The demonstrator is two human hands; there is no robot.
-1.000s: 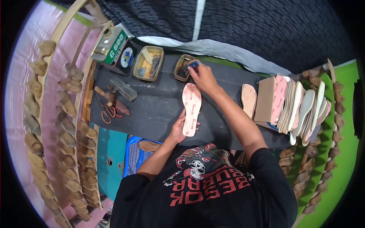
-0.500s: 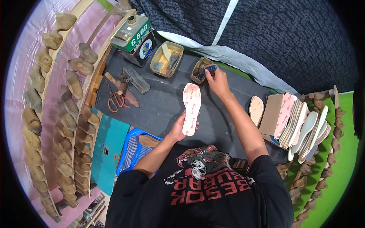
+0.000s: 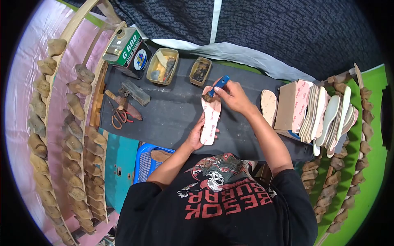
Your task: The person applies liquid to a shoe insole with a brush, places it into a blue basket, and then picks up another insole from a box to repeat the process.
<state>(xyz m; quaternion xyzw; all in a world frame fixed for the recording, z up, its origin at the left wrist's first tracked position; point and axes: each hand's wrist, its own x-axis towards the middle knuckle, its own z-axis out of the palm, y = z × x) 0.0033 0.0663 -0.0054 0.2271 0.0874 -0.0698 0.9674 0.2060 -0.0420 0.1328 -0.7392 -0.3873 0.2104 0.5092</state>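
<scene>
The insole point(image 3: 210, 123) is held in the left grip point(image 3: 196, 136), the brush point(image 3: 222, 82) in the right grip point(image 3: 234, 96); smears could be caused by overpressing.

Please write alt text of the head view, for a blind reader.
A person holds a printed insole in the left hand and, over its far end, a blue-handled brush in the right hand. On the dark table: open tubs, tools and more insoles.

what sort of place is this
Probably a shoemaking workshop: brown foot-shaped lasts on wooden racks, bunched white and pink insoles, and a blue-handled brush at a red-printed white insole.
</scene>
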